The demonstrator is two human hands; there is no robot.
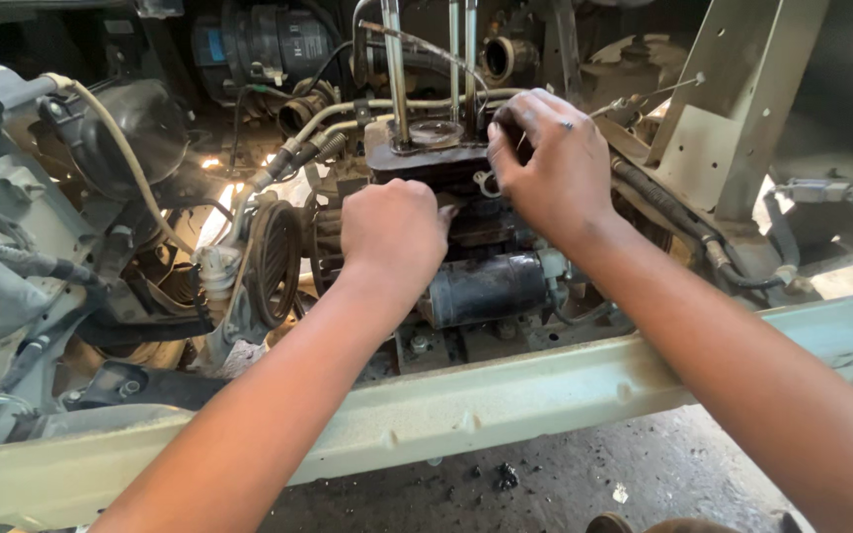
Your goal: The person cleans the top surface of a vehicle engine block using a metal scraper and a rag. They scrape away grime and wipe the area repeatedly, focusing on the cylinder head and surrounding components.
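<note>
Over the engine block point(426, 163), left hand point(394, 229) fisted, right hand point(545, 158) pinching, fingertips hidden.

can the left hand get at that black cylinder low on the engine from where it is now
Probably yes. The left hand rests on the engine block just above the black cylinder, whose near side looks bare. Only the pale frame rail runs below, and the forearm already passes over it.

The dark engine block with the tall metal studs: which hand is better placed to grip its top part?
Probably the right hand: it lies on the top of the engine block, beside the studs. The left hand is closed lower, at the block's front side.
</note>
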